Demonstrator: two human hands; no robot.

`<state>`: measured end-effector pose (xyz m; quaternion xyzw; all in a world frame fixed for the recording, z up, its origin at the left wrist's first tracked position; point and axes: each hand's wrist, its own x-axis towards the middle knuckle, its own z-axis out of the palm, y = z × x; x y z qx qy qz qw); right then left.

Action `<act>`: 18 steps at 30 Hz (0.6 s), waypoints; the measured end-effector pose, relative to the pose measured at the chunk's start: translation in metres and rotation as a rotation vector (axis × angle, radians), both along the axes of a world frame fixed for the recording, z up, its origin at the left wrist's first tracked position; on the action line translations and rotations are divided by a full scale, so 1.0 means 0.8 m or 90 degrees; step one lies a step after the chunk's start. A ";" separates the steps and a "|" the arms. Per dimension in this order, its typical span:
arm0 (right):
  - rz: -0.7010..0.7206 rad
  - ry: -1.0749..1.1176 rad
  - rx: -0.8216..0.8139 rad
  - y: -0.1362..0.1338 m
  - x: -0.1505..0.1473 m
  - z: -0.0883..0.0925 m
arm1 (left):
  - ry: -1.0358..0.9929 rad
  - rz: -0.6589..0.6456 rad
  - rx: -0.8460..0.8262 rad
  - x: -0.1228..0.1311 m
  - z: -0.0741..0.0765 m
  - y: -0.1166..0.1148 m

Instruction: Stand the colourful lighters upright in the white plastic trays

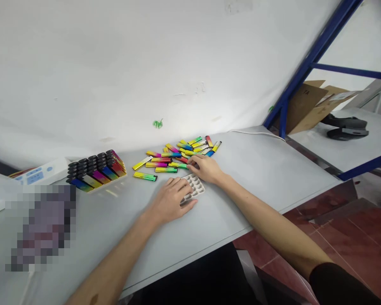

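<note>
My left hand (170, 199) lies on the grey table (257, 178), fingers resting on a small white compartment tray (195, 185). My right hand (205, 167) reaches past the tray's far edge, its fingertips curled onto a loose pile of rainbow-coloured lighters (178, 154). Whether it has gripped one is hidden by the fingers. To the left stands a full tray of upright rainbow lighters with black caps (97, 169).
A white device with blue buttons (38, 173) sits at the far left beside a blurred patch. A white cable (257, 133) runs along the wall. A blue metal frame (305, 67), cardboard boxes (311, 106) and a black tool (346, 127) stand right. The table edge drops to red floor tiles.
</note>
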<state>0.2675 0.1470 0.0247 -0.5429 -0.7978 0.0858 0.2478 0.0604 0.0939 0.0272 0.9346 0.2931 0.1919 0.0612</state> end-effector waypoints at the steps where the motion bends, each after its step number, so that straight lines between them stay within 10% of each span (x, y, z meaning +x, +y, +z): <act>1: 0.007 -0.012 -0.005 0.007 -0.002 0.000 | -0.010 -0.002 -0.008 -0.001 0.000 0.000; 12: -0.058 0.037 -0.080 -0.012 0.004 -0.003 | -0.071 -0.010 -0.072 -0.002 0.000 -0.010; 18: -0.047 0.375 -0.056 -0.015 0.002 0.001 | -0.088 0.008 -0.056 -0.002 -0.002 -0.012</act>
